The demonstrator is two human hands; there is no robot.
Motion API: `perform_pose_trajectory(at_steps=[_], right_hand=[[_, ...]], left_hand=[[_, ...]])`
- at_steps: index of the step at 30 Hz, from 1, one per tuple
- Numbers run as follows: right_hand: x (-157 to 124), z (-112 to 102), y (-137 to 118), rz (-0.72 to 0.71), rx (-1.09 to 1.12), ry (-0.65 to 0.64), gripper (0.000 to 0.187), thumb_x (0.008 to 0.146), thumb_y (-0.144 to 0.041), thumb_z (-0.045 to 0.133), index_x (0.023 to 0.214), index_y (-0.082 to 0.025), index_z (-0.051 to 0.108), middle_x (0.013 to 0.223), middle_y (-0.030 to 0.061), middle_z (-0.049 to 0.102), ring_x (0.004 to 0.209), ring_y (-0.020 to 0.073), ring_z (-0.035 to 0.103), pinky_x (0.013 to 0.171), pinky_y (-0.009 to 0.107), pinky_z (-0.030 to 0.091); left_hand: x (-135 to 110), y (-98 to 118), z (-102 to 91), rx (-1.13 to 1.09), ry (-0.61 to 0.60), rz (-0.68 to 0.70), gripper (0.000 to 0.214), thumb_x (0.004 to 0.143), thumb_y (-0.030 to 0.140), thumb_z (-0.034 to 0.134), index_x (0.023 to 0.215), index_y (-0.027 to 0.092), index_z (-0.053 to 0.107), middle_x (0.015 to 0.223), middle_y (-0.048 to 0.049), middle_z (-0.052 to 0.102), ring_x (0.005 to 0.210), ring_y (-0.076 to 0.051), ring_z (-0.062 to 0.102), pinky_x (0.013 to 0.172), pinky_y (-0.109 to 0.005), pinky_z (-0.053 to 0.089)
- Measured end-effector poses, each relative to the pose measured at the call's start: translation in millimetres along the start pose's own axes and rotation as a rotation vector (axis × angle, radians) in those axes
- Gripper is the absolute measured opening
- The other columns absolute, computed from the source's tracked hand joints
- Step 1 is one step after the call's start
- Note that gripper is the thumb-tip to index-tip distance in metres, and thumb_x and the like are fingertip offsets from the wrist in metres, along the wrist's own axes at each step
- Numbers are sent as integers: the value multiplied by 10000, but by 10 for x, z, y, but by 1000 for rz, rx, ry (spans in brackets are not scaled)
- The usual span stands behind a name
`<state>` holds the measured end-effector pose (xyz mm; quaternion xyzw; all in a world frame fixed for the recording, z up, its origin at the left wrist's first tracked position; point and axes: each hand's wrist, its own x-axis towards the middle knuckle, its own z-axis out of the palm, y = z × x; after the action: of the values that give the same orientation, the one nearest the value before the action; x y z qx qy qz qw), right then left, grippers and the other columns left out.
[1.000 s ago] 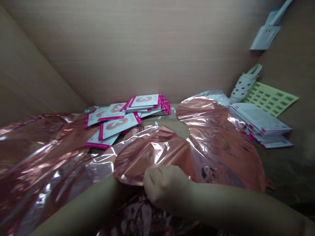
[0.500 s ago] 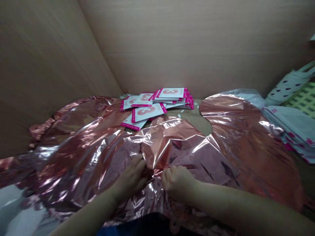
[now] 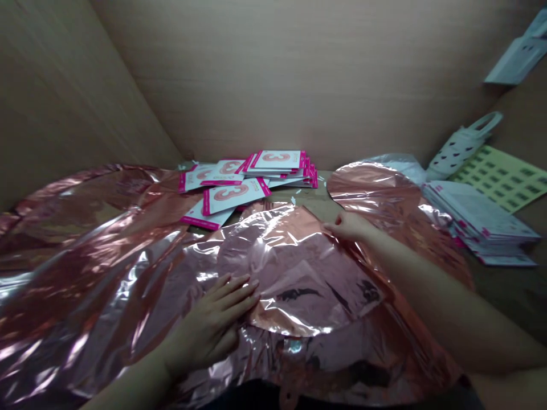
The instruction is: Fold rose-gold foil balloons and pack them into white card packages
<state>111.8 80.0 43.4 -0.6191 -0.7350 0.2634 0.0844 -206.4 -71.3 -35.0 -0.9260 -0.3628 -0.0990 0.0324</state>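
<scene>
Far left: a crumpled rose-gold foil balloon [image 3: 77, 239] lies spread across the work surface and runs on under both hands. Left hand [image 3: 211, 324] is palm-down on that foil, fingers spread apart, nothing gripped, fingertips just beside a folded rose-gold foil panel [image 3: 294, 273] at centre.

Behind the panel: a loose pile of white cards with magenta borders and a pink number 3 [image 3: 231, 199], on a tan cardboard surface [image 3: 316, 196]. Pile is partly overlapped by the foil.

Right hand [image 3: 350, 226] is at the panel's far edge, fingers together on the foil. Cannot tell if it is pinching or just touching. Beyond it sits a round rose-gold foil lobe [image 3: 371, 191], with a clear plastic bag [image 3: 395, 164] behind.

Far right: a stack of white printed packets [image 3: 478, 219], a white tote bag with dark hearts [image 3: 464, 145], a pale green label sheet [image 3: 499, 176] and a white wall socket plate [image 3: 513, 60], against beige wall panels [image 3: 277, 74].
</scene>
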Motion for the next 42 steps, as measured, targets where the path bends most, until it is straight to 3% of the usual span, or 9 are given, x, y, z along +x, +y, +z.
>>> perform_pose_trajectory(at_steps=[6,13,20,22,25,31,36,39,42], right_hand=[[144,130,380,120,740,-429,277,625,-332,728,749,-137,576,639,10,595,557,113,544,547,229,442],[-421,11,859,9,939,-137,382,541,-265,792,844,-130,603,701,-9,607,620,89,552,590,188,432],[-1460,-47,1530,424,1080,-78,711,693,-339,698,1303,-302,335,594,-88,518,419,45,448,371,123,291],[-1626,7,1547,302,1096,-71,797,698,-268,685,1365,-307,249,638,-71,564,490,63,527,453,145,389],[-1720,23,1618,-24,920,-113,558,839,-278,504,1364,-286,315,952,44,648,825,138,640,704,273,500],[-1603,-68,1675,-455,-12,223,438,871,-145,446,1267,-325,490,1377,55,417,1280,205,359,1036,448,311],[-1594,-33,1512,-984,-393,29,474,890,-111,438,1312,-326,424,1352,29,458,1301,164,324,1068,444,272],[-1604,13,1511,-956,-213,-143,448,873,-159,470,1313,-237,441,1337,87,468,1277,180,367,1057,431,291],[-1533,10,1525,-633,165,-302,426,823,-305,550,1221,-153,538,1232,125,559,1145,222,513,971,395,393]], left_hand=[[-29,-13,-33,-10,39,-33,566,791,191,444,1347,273,372,1377,-23,436,1270,-223,375,1082,-418,206],[569,285,-120,-188,-123,48,540,843,234,434,1369,208,315,1392,-76,408,1288,-226,345,1055,-408,299],[986,427,14,-139,-161,170,678,824,454,504,1411,218,259,1432,-129,325,1308,-347,273,1015,-519,314],[962,401,41,-127,-154,198,730,817,452,519,1429,226,191,1451,-100,296,1317,-338,255,1032,-503,296],[930,393,50,-130,-125,189,781,789,502,546,1431,253,177,1438,-74,329,1300,-347,285,1013,-491,322],[932,410,66,-139,-130,166,807,771,545,559,1428,263,184,1432,-78,343,1300,-346,286,1002,-485,332],[943,406,56,-157,-174,167,806,767,551,555,1426,257,195,1451,-83,301,1311,-355,258,1019,-513,302],[925,448,26,-166,-156,188,803,777,516,556,1430,238,181,1451,-94,299,1318,-347,246,1037,-519,274],[879,544,3,-225,-132,198,819,769,481,579,1431,216,176,1429,-110,340,1302,-314,294,1043,-477,299]])
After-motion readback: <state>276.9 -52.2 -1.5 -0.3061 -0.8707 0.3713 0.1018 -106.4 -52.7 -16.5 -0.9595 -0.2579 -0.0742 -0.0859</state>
